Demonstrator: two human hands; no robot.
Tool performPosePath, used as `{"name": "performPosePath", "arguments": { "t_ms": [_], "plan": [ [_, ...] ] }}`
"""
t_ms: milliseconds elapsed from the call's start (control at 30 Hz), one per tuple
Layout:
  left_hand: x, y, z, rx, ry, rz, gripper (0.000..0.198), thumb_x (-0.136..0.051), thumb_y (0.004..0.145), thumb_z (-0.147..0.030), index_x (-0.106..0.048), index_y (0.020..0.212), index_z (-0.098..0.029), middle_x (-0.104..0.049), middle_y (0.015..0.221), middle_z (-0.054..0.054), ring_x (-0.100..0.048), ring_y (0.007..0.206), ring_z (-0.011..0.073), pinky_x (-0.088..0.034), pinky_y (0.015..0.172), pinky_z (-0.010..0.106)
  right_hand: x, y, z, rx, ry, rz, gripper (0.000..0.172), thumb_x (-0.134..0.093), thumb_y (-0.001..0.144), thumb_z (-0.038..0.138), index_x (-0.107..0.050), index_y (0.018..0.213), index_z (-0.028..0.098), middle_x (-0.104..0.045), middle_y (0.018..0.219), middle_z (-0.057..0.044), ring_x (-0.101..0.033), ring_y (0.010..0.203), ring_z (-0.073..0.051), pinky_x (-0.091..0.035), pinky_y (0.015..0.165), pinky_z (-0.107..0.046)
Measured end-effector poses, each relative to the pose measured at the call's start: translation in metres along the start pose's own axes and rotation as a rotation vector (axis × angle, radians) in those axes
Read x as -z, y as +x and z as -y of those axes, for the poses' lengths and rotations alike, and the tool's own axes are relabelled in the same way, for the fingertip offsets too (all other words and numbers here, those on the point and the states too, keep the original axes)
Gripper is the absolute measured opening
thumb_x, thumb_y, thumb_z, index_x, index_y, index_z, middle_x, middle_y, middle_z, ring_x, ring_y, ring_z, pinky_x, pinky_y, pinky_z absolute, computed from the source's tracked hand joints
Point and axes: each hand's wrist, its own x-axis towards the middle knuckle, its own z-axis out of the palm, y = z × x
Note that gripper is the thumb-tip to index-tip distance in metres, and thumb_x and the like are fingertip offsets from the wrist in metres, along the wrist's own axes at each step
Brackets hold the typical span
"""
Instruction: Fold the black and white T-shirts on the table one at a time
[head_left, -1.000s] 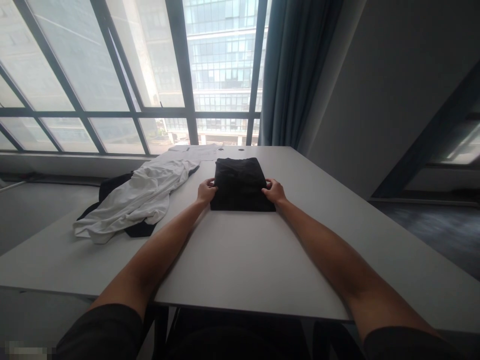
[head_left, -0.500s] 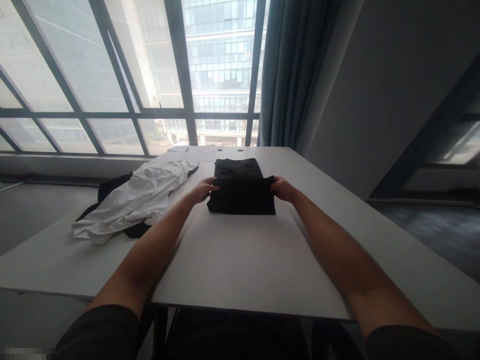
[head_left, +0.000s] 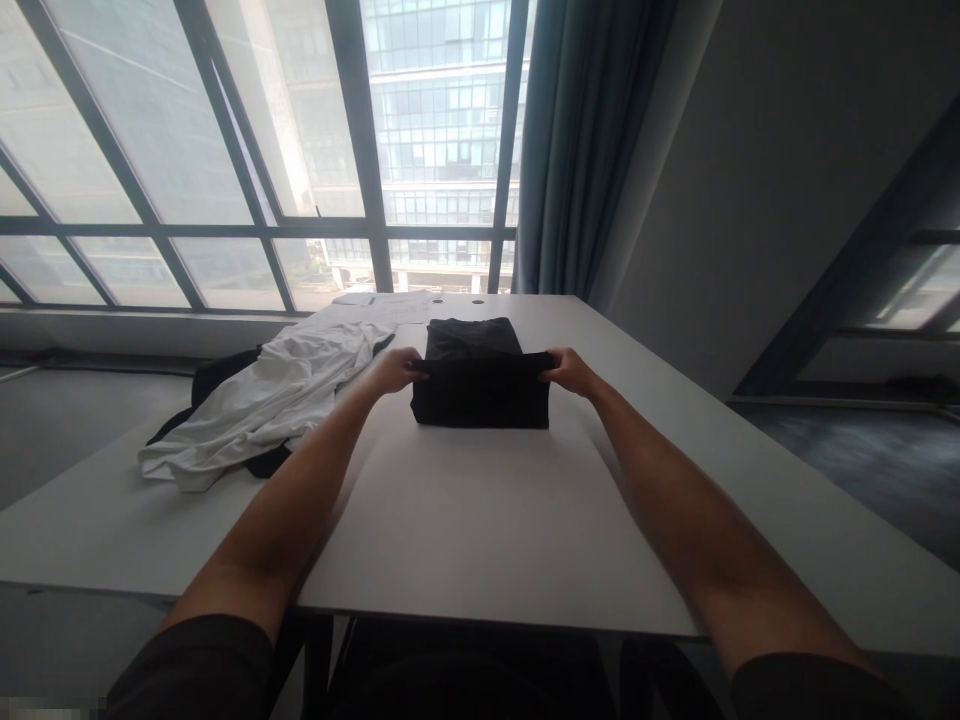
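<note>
A folded black garment (head_left: 480, 385) lies near the middle of the white table (head_left: 487, 520). My left hand (head_left: 395, 369) grips its left edge and my right hand (head_left: 568, 371) grips its right edge, fingers closed on the cloth. The near half of the garment is raised off the table and stands almost upright, while the far half stays flat behind it.
A crumpled white garment (head_left: 262, 400) lies on the table's left side over a dark garment (head_left: 217, 375). Flat white cloth (head_left: 390, 305) sits at the far edge by two cable holes. Large windows and a blue curtain (head_left: 585, 140) stand behind the table.
Both hands have lifted the near part of the black garment up from flat on the table and carried it away from me.
</note>
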Motion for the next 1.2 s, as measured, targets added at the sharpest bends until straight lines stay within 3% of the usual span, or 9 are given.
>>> {"name": "performPosePath", "arguments": {
  "t_ms": [200,400,500,600,767,833,933,1067,1200],
  "plan": [
    [-0.006,0.002,-0.016,0.139,-0.527,-0.029,0.032,-0.081,0.055,-0.011,-0.058,0.078,-0.015,-0.061,0.071,-0.003,-0.062,0.064,0.0123,-0.049,0.060,0.024,-0.007,-0.002,0.017,-0.003,0.348,0.089,0.042,-0.091,0.055,0.031,-0.065,0.084,0.015,-0.070,0.083,-0.003,-0.068,0.082,-0.022,-0.055,0.080,-0.040],
    [-0.007,0.038,-0.023,0.141,-0.672,-0.031,0.033,-0.074,0.062,-0.006,-0.063,0.092,-0.016,-0.067,0.081,0.001,-0.064,0.068,0.0126,-0.051,0.059,0.023,-0.011,0.033,0.020,0.038,0.403,-0.034,0.052,-0.088,0.053,0.026,-0.059,0.097,0.021,-0.067,0.087,0.001,-0.067,0.080,-0.020,-0.057,0.079,-0.039],
    [-0.019,0.063,-0.008,0.171,-0.521,-0.196,0.044,-0.077,0.066,-0.011,-0.062,0.107,-0.015,-0.071,0.092,0.006,-0.068,0.075,0.0157,-0.054,0.064,0.027,-0.017,0.058,0.009,-0.023,0.255,-0.170,0.060,-0.081,0.066,0.030,-0.056,0.119,0.020,-0.069,0.106,-0.006,-0.069,0.094,-0.024,-0.056,0.088,-0.042],
    [-0.029,0.070,0.018,0.220,-0.156,-0.276,0.053,-0.080,0.070,-0.020,-0.061,0.119,-0.014,-0.070,0.116,0.017,-0.069,0.100,0.0248,-0.055,0.083,0.036,-0.021,0.068,-0.011,-0.172,-0.141,-0.294,0.066,-0.074,0.076,0.030,-0.051,0.135,0.015,-0.064,0.127,-0.017,-0.065,0.111,-0.028,-0.052,0.097,-0.045],
    [-0.015,0.033,0.041,-0.022,0.297,0.078,0.035,-0.073,0.079,-0.047,-0.074,0.104,-0.023,-0.068,0.125,0.011,-0.062,0.120,0.0298,-0.046,0.103,0.039,-0.008,0.039,-0.040,-0.153,-0.572,-0.043,0.043,-0.065,0.086,0.032,-0.066,0.125,0.015,-0.065,0.128,-0.016,-0.065,0.113,-0.027,-0.048,0.101,-0.039],
    [-0.006,0.013,0.036,-0.135,0.348,0.281,0.045,-0.075,0.074,-0.055,-0.074,0.109,-0.027,-0.063,0.134,0.009,-0.059,0.124,0.0290,-0.044,0.107,0.038,0.000,0.021,-0.037,-0.112,-0.587,0.109,0.034,-0.064,0.088,0.040,-0.073,0.114,0.019,-0.071,0.117,-0.011,-0.066,0.107,-0.025,-0.050,0.098,-0.037],
    [-0.002,-0.011,0.024,-0.166,0.424,0.480,0.070,-0.083,0.062,-0.059,-0.069,0.125,-0.030,-0.053,0.147,0.009,-0.050,0.133,0.0314,-0.039,0.112,0.040,0.002,0.000,-0.024,-0.092,-0.582,0.328,0.047,-0.075,0.077,0.053,-0.075,0.114,0.025,-0.068,0.122,-0.008,-0.064,0.110,-0.028,-0.052,0.094,-0.038],
    [-0.019,-0.031,0.021,-0.143,0.551,0.467,0.060,-0.071,0.079,-0.056,-0.066,0.131,-0.026,-0.048,0.151,0.012,-0.048,0.136,0.0335,-0.038,0.113,0.043,-0.014,-0.012,-0.016,-0.024,-0.721,0.399,0.060,-0.086,0.065,0.045,-0.074,0.121,0.027,-0.058,0.137,-0.007,-0.060,0.118,-0.031,-0.048,0.103,-0.038],
    [-0.033,-0.039,0.021,-0.222,0.642,0.320,0.035,-0.053,0.094,-0.041,-0.070,0.119,-0.024,-0.064,0.133,0.011,-0.060,0.122,0.0274,-0.045,0.107,0.039,-0.028,-0.014,-0.026,0.103,-0.824,0.243,0.029,-0.067,0.085,0.029,-0.077,0.111,0.024,-0.065,0.126,-0.007,-0.063,0.112,-0.025,-0.047,0.104,-0.035]
  ]
}}
